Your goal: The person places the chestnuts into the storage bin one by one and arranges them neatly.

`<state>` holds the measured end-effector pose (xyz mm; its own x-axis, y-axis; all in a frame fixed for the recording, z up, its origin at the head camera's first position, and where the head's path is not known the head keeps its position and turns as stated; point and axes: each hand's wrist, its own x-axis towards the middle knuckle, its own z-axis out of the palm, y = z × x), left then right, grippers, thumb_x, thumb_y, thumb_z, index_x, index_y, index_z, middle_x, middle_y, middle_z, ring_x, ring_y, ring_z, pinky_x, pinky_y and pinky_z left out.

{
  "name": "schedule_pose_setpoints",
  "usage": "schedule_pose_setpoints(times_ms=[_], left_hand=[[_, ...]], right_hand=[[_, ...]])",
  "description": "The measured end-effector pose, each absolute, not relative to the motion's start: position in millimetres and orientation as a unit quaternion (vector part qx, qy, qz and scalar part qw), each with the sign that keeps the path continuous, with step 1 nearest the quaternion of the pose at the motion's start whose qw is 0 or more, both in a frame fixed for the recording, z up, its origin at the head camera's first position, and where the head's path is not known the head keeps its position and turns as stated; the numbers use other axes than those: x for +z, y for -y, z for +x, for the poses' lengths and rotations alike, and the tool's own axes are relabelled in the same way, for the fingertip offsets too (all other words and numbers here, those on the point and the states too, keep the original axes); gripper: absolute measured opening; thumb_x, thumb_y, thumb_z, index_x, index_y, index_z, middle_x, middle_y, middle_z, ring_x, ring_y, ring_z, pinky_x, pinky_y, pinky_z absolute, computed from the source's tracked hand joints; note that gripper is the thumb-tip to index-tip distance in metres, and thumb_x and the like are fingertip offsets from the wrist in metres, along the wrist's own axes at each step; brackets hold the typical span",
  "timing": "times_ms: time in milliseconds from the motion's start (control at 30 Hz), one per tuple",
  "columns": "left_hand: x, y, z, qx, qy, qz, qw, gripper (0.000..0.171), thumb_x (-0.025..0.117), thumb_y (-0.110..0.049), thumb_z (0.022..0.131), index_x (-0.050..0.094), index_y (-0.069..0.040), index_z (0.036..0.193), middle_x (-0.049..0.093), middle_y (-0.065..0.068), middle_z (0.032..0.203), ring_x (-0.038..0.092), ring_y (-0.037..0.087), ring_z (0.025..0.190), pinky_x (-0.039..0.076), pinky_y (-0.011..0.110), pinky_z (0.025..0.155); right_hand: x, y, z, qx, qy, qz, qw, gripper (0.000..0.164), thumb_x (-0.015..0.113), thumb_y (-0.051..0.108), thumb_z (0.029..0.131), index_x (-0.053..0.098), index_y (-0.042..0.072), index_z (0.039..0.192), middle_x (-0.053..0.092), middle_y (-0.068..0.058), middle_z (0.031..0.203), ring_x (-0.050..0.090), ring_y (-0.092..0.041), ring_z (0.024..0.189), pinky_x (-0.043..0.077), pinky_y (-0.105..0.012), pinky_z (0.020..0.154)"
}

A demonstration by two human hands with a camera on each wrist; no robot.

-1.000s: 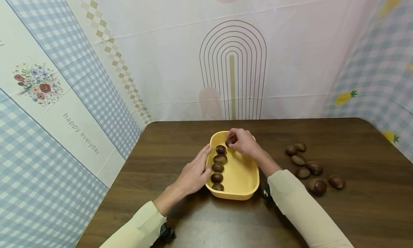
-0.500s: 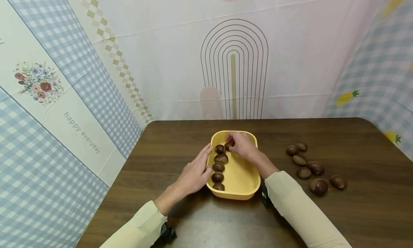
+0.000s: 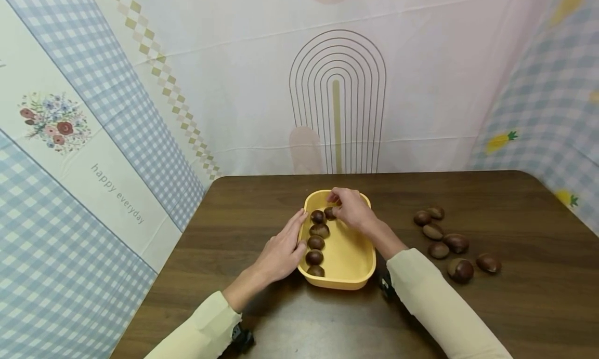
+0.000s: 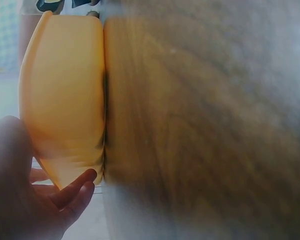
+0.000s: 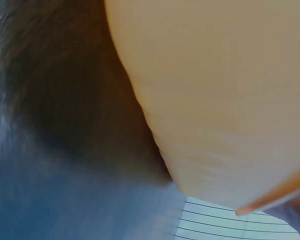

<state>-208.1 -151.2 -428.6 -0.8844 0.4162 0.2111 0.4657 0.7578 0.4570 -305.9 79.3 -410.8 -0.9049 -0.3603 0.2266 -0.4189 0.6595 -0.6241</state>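
A yellow rectangular tray (image 3: pixel 348 283) sits on the table with a column of chestnuts (image 3: pixel 316 242) along its left side. My left hand (image 3: pixel 280 252) holds that side; in the left wrist view, some fingers (image 4: pixel 79 192) lie against the outer wall. My right hand (image 3: pixel 354 209) reaches into the far end and pinches another chestnut (image 3: pixel 329 213), just right of the column's farthest one. Its fingers partly cover this chestnut. In the right wrist view, the tray's outer wall (image 5: pixel 215 100) fills much of the picture and hides most of the hand.
Several loose chestnuts (image 3: pixel 456 243) lie in a group on the brown wooden table (image 3: pixel 529 203), right of the tray. A patterned cloth (image 3: pixel 234 89) hangs behind the table's far edge.
My right hand has brought its chestnut down and slightly left, nearer to the column's farthest chestnut, which has also shifted slightly left. My left hand stays at the tray's side.
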Motion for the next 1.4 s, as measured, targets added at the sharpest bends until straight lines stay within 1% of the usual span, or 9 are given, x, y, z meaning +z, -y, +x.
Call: schedule_pose_setpoints(times_ms=[233,467,533,733,833,933,1033,1167,1400], left_hand=[[-430,152,-207,-0.257,0.937,-0.233,0.049,0.066,0.051,-0.017,0.106,0.03,-0.009,0.168,0.024,0.005,0.176,0.041,0.026,0.151,0.045,0.06,0.11],[-432,153,-207,-0.251,0.934,-0.241,0.078,0.066,0.051,-0.016,0.102,0.035,-0.007,0.165,0.03,0.009,0.173,0.049,0.031,0.145,0.05,0.059,0.102],[-431,153,-207,-0.252,0.934,-0.241,0.078,0.066,0.051,-0.017,0.102,0.036,-0.007,0.165,0.03,0.009,0.173,0.05,0.031,0.145,0.051,0.059,0.102],[-431,152,-207,-0.256,0.933,-0.241,0.077,0.065,0.051,-0.017,0.102,0.036,-0.005,0.164,0.031,0.009,0.173,0.048,0.03,0.146,0.05,0.058,0.104],[-431,152,-206,-0.257,0.933,-0.242,0.077,0.065,0.051,-0.016,0.102,0.036,-0.005,0.164,0.031,0.009,0.173,0.048,0.03,0.147,0.05,0.058,0.105],[-431,152,-206,-0.256,0.933,-0.241,0.076,0.065,0.051,-0.016,0.102,0.036,-0.005,0.165,0.03,0.009,0.173,0.048,0.03,0.147,0.049,0.058,0.105],[-431,151,-206,-0.256,0.933,-0.241,0.075,0.065,0.051,-0.016,0.102,0.036,-0.005,0.165,0.03,0.009,0.173,0.048,0.03,0.147,0.049,0.059,0.104],[-431,151,-207,-0.256,0.932,-0.243,0.077,0.065,0.05,-0.015,0.102,0.036,-0.005,0.164,0.03,0.009,0.173,0.048,0.031,0.146,0.05,0.06,0.104],[-429,149,-206,-0.256,0.932,-0.247,0.075,0.065,0.05,-0.016,0.102,0.036,-0.005,0.165,0.03,0.01,0.173,0.048,0.031,0.146,0.05,0.06,0.104]], right_hand=[[-396,-96,-300,0.391,0.889,0.218,0.094,0.024,0.065,-0.01,0.091,0.072,-0.005,0.114,0.073,-0.022,0.113,0.07,-0.035,0.101,0.058,-0.047,0.089],[-386,-122,-293,0.408,0.877,0.204,0.15,0.018,0.068,-0.006,0.096,0.072,-0.003,0.113,0.072,-0.019,0.106,0.068,-0.032,0.093,0.056,-0.046,0.083],[-384,-132,-292,0.415,0.872,0.197,0.168,0.018,0.068,-0.006,0.096,0.072,-0.003,0.113,0.072,-0.017,0.104,0.066,-0.03,0.089,0.055,-0.042,0.08],[-383,-169,-291,0.439,0.858,0.158,0.216,0.021,0.066,-0.008,0.093,0.072,-0.003,0.113,0.073,-0.018,0.098,0.062,-0.025,0.082,0.045,-0.018,0.071],[-385,-191,-289,0.442,0.86,0.132,0.218,0.02,0.066,-0.006,0.095,0.072,-0.003,0.114,0.073,-0.021,0.102,0.064,-0.027,0.087,0.043,-0.012,0.07],[-391,-213,-287,0.445,0.866,0.105,0.204,0.019,0.066,-0.001,0.098,0.071,-0.003,0.116,0.073,-0.024,0.111,0.066,-0.03,0.097,0.044,-0.012,0.074],[-398,-233,-285,0.436,0.878,0.078,0.184,0.019,0.065,0.005,0.102,0.071,-0.002,0.119,0.072,-0.024,0.117,0.067,-0.034,0.104,0.048,-0.021,0.08],[-410,-254,-283,0.419,0.892,0.051,0.162,0.021,0.065,0.008,0.103,0.07,-0.001,0.122,0.071,-0.023,0.118,0.066,-0.036,0.106,0.048,-0.034,0.085],[-426,-275,-279,0.398,0.905,0.049,0.139,0.022,0.07,0.007,0.101,0.071,-0.003,0.121,0.073,-0.024,0.113,0.067,-0.034,0.101,0.045,-0.021,0.077]])
